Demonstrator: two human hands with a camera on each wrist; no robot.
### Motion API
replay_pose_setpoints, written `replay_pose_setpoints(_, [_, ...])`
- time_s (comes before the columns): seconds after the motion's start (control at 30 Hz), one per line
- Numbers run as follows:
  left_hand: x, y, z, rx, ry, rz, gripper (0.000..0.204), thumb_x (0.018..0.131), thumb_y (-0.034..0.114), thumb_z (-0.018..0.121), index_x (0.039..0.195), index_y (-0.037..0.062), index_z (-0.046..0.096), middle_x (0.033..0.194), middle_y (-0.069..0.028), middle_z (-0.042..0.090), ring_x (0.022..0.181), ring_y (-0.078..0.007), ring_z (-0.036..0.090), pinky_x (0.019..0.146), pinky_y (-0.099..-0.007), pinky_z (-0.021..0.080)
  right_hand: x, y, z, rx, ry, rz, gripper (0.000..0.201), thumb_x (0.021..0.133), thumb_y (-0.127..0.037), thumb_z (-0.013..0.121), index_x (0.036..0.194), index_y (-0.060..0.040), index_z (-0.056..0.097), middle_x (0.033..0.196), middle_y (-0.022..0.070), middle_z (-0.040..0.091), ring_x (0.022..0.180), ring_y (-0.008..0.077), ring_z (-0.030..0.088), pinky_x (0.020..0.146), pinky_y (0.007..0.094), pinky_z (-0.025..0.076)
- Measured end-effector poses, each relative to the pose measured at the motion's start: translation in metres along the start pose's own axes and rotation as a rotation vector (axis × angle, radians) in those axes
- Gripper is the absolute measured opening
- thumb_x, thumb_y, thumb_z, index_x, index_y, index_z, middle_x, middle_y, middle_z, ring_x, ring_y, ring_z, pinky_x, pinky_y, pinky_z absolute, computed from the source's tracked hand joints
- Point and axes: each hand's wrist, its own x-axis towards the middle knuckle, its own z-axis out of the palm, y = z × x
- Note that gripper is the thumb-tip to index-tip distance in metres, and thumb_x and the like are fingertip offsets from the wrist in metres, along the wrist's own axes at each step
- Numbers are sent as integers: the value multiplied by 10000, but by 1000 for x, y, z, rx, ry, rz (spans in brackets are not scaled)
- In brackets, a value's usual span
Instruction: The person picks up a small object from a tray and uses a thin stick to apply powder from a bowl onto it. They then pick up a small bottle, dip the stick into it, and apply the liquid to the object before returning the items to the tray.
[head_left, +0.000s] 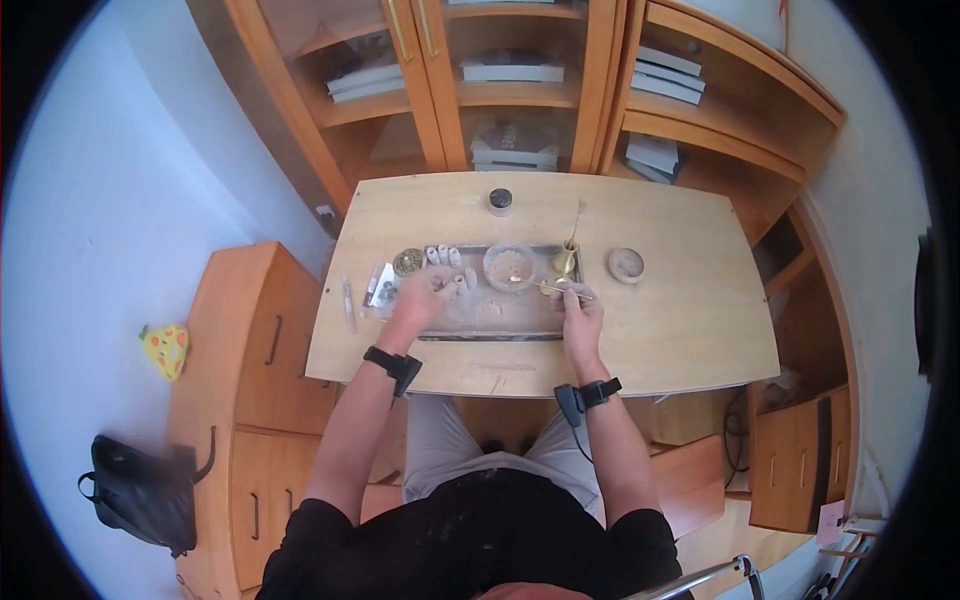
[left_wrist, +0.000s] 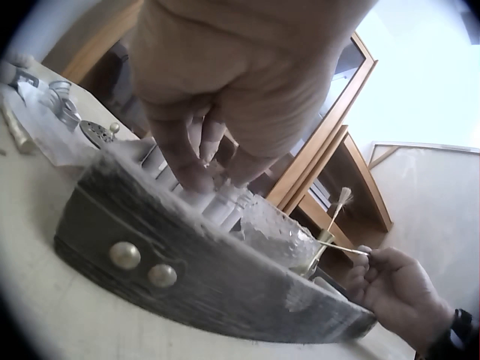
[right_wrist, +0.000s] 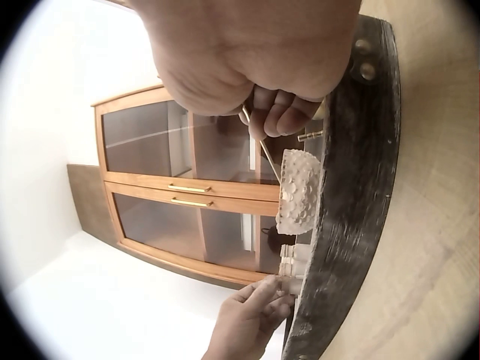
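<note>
In the head view, a dark-rimmed tray [head_left: 530,322] dusted with powder lies on the table. Several small whitish tubes [head_left: 443,255] stand at its left side. My left hand [head_left: 422,297] pinches one small tube [right_wrist: 289,283] between thumb and fingers, right beside the others. My right hand [head_left: 582,320] grips the thin handle of a small metal spoon [head_left: 545,287], whose tip is over the textured glass bowl [right_wrist: 300,193] of pale powder. A little brass vase [head_left: 564,260] holding an upright brush [head_left: 577,218] stands just beyond the right hand.
A black-lidded jar [head_left: 500,202] is at the back, and a small round pot [head_left: 626,265] at the right. Left of the tray are a round pierced metal tin [head_left: 408,262], a packet [head_left: 382,286] and a clear tube [head_left: 349,303]. Glass-doored cabinets [head_left: 430,90] stand behind the table.
</note>
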Motion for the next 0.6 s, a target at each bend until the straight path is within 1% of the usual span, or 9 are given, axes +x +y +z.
replay_pose_setpoints(0.1, [0, 47, -21, 195, 98, -110, 249, 870, 155, 772, 1066, 5, 739, 962, -175, 763, 871, -252, 740, 783, -349, 577, -1, -3, 1, 1, 1, 7, 180, 1064, -106, 528, 1052, -4, 677, 878, 32, 690, 788, 100, 615, 747, 268, 509])
replay_pose_setpoints(0.2, [18, 29, -32, 204, 166, -62, 254, 855, 129, 760, 1079, 14, 722, 985, -192, 740, 917, -304, 723, 821, -389, 570, 1, 0, 0, -4, 2, 4, 180, 1063, -104, 528, 1051, -5, 677, 876, 31, 691, 784, 100, 615, 746, 268, 510])
replay_pose_setpoints(0.3, [34, 10, -36, 493, 165, 57, 286, 882, 155, 749, 1121, 3, 719, 1047, -221, 731, 970, -352, 716, 866, -420, 563, 1, 3, -1, -2, 8, -10, 178, 1061, -104, 533, 1051, -3, 679, 878, 35, 694, 782, 102, 619, 742, 269, 514])
replay_pose_setpoints(0.4, [41, 7, -33, 618, 101, 135, 287, 853, 125, 753, 1122, 32, 717, 1045, -216, 709, 968, -378, 692, 872, -449, 549, 2, 4, 0, -1, 13, -6, 176, 1058, -108, 543, 1056, 1, 682, 883, 42, 697, 784, 106, 626, 738, 269, 520])
replay_pose_setpoints(0.5, [49, -20, -24, 502, 173, 185, 264, 845, 127, 758, 1092, 42, 720, 1028, -209, 702, 931, -378, 688, 844, -450, 550, 1, 2, 0, 1, 18, 20, 160, 1053, -101, 556, 1059, 12, 670, 904, 53, 708, 795, 105, 627, 746, 266, 517])
replay_pose_setpoints(0.6, [46, -14, -28, 483, 169, 132, 235, 855, 147, 765, 1048, 28, 705, 986, -198, 708, 908, -366, 693, 836, -445, 554, 2, 3, -2, 0, 5, 17, 156, 1050, -97, 561, 1070, 19, 664, 918, 61, 715, 805, 106, 629, 752, 264, 517])
